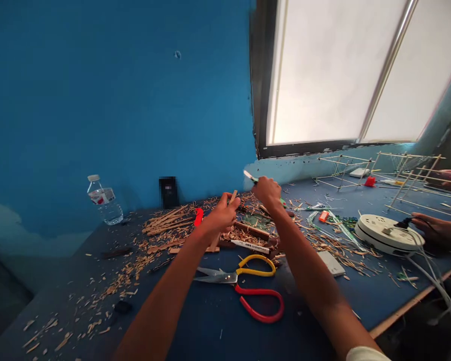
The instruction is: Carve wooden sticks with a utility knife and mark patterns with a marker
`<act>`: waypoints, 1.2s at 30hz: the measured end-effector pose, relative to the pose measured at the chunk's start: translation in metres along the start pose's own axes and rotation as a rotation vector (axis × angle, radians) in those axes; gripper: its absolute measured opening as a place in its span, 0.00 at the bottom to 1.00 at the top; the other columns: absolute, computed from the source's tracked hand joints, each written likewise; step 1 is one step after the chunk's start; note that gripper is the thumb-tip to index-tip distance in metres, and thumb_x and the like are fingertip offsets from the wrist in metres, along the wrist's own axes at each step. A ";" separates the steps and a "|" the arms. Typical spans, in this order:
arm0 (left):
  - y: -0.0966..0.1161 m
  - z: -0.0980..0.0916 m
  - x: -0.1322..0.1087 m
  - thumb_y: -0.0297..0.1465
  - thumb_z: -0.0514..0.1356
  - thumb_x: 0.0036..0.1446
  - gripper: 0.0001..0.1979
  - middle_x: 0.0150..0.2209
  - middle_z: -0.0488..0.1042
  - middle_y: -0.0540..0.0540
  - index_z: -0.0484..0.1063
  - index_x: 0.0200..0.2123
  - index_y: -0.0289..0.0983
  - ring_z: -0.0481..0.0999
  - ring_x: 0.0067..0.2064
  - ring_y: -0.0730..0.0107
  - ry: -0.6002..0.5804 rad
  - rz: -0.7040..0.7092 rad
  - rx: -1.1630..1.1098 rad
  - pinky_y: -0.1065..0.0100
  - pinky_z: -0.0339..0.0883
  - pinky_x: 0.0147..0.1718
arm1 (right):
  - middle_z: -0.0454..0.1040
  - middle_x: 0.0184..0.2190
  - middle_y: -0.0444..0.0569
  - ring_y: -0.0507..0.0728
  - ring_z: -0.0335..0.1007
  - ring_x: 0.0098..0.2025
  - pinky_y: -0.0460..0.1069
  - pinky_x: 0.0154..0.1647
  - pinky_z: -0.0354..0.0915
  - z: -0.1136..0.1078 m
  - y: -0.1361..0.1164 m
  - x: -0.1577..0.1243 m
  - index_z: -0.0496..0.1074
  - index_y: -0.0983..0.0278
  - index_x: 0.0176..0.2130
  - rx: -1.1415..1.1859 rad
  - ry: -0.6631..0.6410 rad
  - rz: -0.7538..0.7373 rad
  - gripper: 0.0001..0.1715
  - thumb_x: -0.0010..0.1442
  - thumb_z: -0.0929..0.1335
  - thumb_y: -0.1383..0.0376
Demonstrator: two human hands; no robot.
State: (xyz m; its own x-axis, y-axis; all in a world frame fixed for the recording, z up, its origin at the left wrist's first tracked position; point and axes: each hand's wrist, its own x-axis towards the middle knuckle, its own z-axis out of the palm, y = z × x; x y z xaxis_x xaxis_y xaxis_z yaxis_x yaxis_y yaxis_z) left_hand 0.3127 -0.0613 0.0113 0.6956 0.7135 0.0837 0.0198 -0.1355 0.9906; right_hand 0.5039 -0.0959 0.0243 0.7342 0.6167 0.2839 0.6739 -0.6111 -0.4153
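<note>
My left hand (221, 215) is closed around a flat wooden strip (233, 196), which sticks out above the fingers and below the palm. To its right, my right hand (267, 193) is raised and closed on a slim green utility knife (251, 176), its bright, pale tip pointing up and left. Beneath both hands lie wood shavings and offcuts. A white marker (250, 246) rests just below them. Nearer to me are large scissors (231, 277) with one yellow and one red handle, blades slightly apart. Thin split sticks (169, 220) are piled left of my left hand.
A water bottle (105, 200) stands at the back left by the blue wall. Right of my arm are an orange lighter (323, 216), a round white power strip (387, 233) with cables, and stick frames (417, 175). Another person's hand (436, 230) touches a plug at the right.
</note>
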 end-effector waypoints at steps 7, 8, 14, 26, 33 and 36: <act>0.052 -0.054 -0.039 0.45 0.59 0.68 0.13 0.27 0.58 0.56 0.68 0.46 0.43 0.43 0.17 0.84 -0.483 -0.011 -0.241 0.79 0.39 0.11 | 0.76 0.50 0.52 0.59 0.76 0.48 0.58 0.49 0.74 -0.034 0.046 0.021 0.73 0.65 0.53 0.210 0.078 -0.056 0.19 0.70 0.69 0.55; 0.057 -0.056 -0.044 0.44 0.59 0.67 0.11 0.27 0.58 0.56 0.69 0.45 0.44 0.42 0.17 0.84 -0.513 0.006 -0.269 0.79 0.40 0.11 | 0.76 0.49 0.51 0.58 0.76 0.46 0.56 0.47 0.75 -0.040 0.044 0.019 0.73 0.65 0.53 0.251 0.099 -0.096 0.20 0.70 0.69 0.54; 0.081 -0.044 -0.075 0.38 0.55 0.68 0.10 0.25 0.55 0.55 0.74 0.42 0.42 0.45 0.15 0.83 -0.585 0.105 -0.369 0.77 0.44 0.09 | 0.68 0.29 0.42 0.50 0.62 0.27 0.47 0.30 0.64 -0.080 0.006 -0.029 0.69 0.62 0.41 0.470 0.260 -0.418 0.17 0.73 0.63 0.53; 0.089 -0.037 -0.096 0.28 0.52 0.66 0.09 0.24 0.59 0.53 0.72 0.42 0.41 0.55 0.16 0.80 -0.449 0.192 -0.315 0.79 0.51 0.11 | 0.60 0.22 0.39 0.51 0.44 0.24 0.49 0.28 0.47 -0.118 -0.017 -0.141 0.59 0.59 0.30 0.183 0.501 -0.925 0.09 0.59 0.66 0.65; 0.094 -0.028 -0.113 0.30 0.59 0.66 0.08 0.24 0.54 0.56 0.69 0.47 0.48 0.48 0.20 0.81 -0.359 0.262 -0.128 0.78 0.46 0.16 | 0.63 0.22 0.39 0.51 0.46 0.23 0.50 0.28 0.43 -0.113 -0.021 -0.134 0.58 0.59 0.30 0.110 0.532 -0.900 0.09 0.53 0.66 0.67; 0.094 -0.020 -0.118 0.34 0.60 0.68 0.07 0.24 0.52 0.57 0.66 0.48 0.49 0.47 0.21 0.81 -0.267 0.310 -0.018 0.77 0.46 0.18 | 0.65 0.22 0.39 0.50 0.48 0.23 0.50 0.28 0.42 -0.109 -0.023 -0.131 0.60 0.59 0.30 0.097 0.538 -0.881 0.09 0.54 0.68 0.66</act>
State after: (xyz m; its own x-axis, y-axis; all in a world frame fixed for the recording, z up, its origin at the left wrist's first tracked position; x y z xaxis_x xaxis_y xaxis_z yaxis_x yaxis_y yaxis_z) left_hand 0.2178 -0.1443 0.0968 0.8287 0.4368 0.3501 -0.2311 -0.3027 0.9246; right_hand 0.4013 -0.2171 0.0911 -0.0602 0.5078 0.8594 0.9978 0.0067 0.0659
